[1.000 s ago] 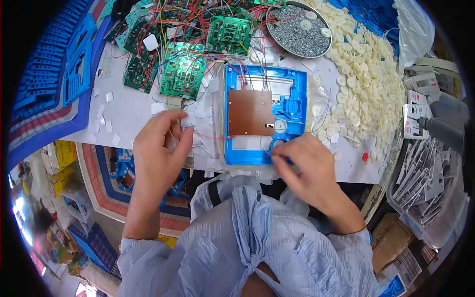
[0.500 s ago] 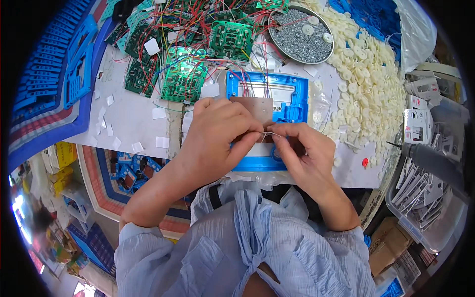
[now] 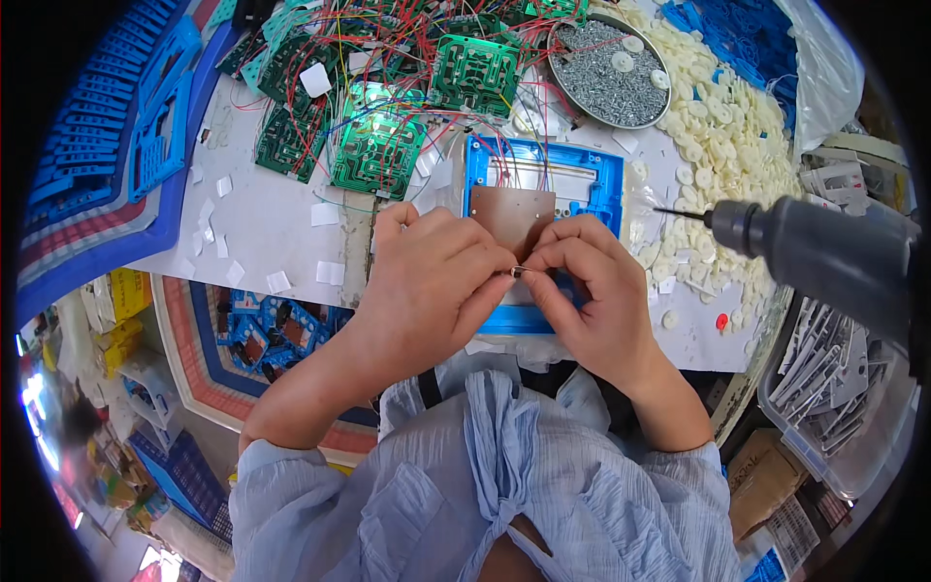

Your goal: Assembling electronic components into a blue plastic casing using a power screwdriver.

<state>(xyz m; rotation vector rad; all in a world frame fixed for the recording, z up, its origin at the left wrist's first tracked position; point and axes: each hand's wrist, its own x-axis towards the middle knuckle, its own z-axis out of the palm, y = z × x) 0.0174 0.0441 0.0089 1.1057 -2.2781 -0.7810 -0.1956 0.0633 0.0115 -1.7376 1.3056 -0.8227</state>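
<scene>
My left hand [image 3: 422,281] and my right hand [image 3: 601,306] meet fingertip to fingertip over a blue plastic casing [image 3: 609,184]. Between them they pinch a thin wire [image 3: 525,270]; a tiny part at its left end is too small to make out. A brown circuit board [image 3: 514,215] stands tilted just beyond my fingers, inside the casing, its lower edge partly hidden by my hands. Red and dark wires run from the casing toward the far side. My fingers cover much of the casing's middle.
Green circuit boards [image 3: 378,145] with tangled wires lie at the far left. A round tin of screws [image 3: 606,82] stands beyond the casing, beside a heap of cream plastic discs [image 3: 713,145]. A dark power screwdriver [image 3: 824,257] hangs at the right, above a bin of metal parts [image 3: 824,388].
The wire's visible span between my fingertips has become shorter. The screwdriver has swung upward and to the left. The whole view has shifted slightly, with the bench appearing further right.
</scene>
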